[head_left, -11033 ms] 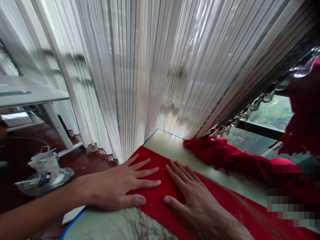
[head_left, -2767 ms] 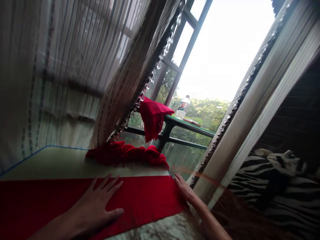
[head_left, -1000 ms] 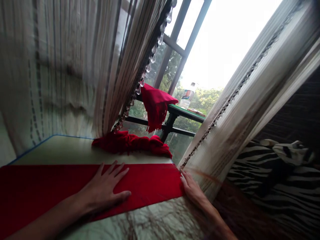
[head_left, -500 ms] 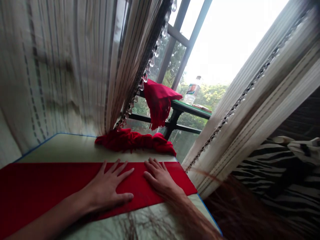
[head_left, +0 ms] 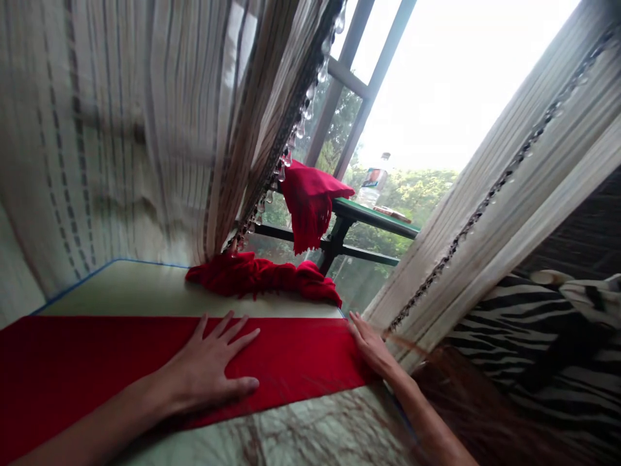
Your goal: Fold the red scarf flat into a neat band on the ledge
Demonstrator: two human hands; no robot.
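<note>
A long red cloth, folded to a straight-edged strip, lies flat across a pale table with a blue edge. My left hand rests palm down on its middle, fingers and thumb spread. At the cloth's right end is my right hand, turned on its side along the short edge with its fingers stretched out; the thumb is hidden. Behind the strip, a bunched red fringed cloth lies along the far edge of the table.
Another red fringed cloth hangs over a green railing, where a plastic bottle stands. Striped curtains with bead trim flank the window, the left curtain reaching the table. Zebra-patterned fabric is at the right. Blurred hair strands cross the foreground.
My right hand has slid right, from the top of the red cloth to its right end. The left hand has stayed in place. The view has shifted slightly.
</note>
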